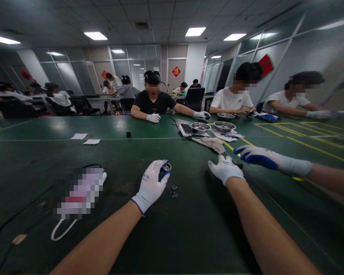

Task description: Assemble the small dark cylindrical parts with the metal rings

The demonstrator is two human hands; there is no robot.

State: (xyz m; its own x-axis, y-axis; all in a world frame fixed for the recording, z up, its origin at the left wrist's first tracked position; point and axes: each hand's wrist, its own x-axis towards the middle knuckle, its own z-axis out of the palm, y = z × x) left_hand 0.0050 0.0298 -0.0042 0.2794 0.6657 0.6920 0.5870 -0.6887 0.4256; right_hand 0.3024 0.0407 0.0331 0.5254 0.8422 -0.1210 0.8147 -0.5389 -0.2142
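My left hand (pixel 152 184), in a white glove with blue palm, pinches a small round piece with a pale rim and dark centre (pixel 166 167) between thumb and fingers. Just right of that hand, several small metal nuts or rings (pixel 174 191) lie in two little clusters on the green table. Farther right, my gloved right hand (pixel 226 168) is low over the table, thumb and fingers apart, and nothing shows in it. A small dark object (pixel 240 166) sits against its right side, partly hidden.
A co-worker's gloved hand (pixel 259 157) reaches in from the right, close to my right hand. Beyond are a beige cloth (pixel 210 144), metal bowls (pixel 224 126) and a phone (pixel 187 129). A blurred lilac item with a white strap (pixel 81 191) lies left. People sit opposite.
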